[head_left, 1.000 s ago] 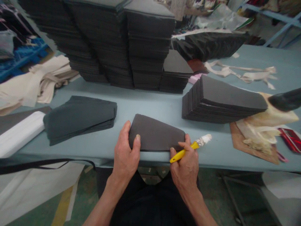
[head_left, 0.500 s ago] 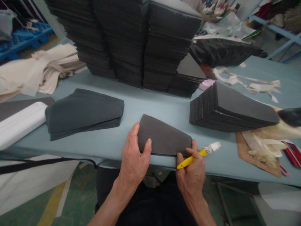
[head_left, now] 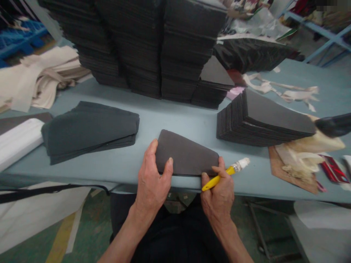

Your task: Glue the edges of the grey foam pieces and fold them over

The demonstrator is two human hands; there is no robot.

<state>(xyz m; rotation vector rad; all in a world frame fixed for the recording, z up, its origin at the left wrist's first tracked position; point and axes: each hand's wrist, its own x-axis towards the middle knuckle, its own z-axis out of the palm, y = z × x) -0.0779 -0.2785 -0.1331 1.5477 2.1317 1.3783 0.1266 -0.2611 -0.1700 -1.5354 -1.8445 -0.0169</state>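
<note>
1. Workpiece: a dark grey tapered foam panel [head_left: 186, 153] lay flat on the blue-grey table [head_left: 178, 122], at the near edge and between the two hands.
2. Left hand: the left hand [head_left: 152, 179] held a wide, open position. Its thumb rested on the panel's face, and its fingers lay along the panel's left end.
3. Right hand: the right hand [head_left: 218, 193] held a narrow grip on a yellow-handled brush [head_left: 216, 182]. Its fingers [head_left: 216, 170] touched the panel's right corner.
4. Brush: the white-coated bristles [head_left: 243, 163] pointed right and were clear of the panel.
5. Right of the panel: a squared stack of dark panels [head_left: 263, 120] stood near the hands.
6. Left of the panel: a looser pile of dark panels [head_left: 87, 131] lay just beyond the left hand.
7. Far side of the table: tall stacks of dark panels [head_left: 131, 47] stood in rows.
</note>
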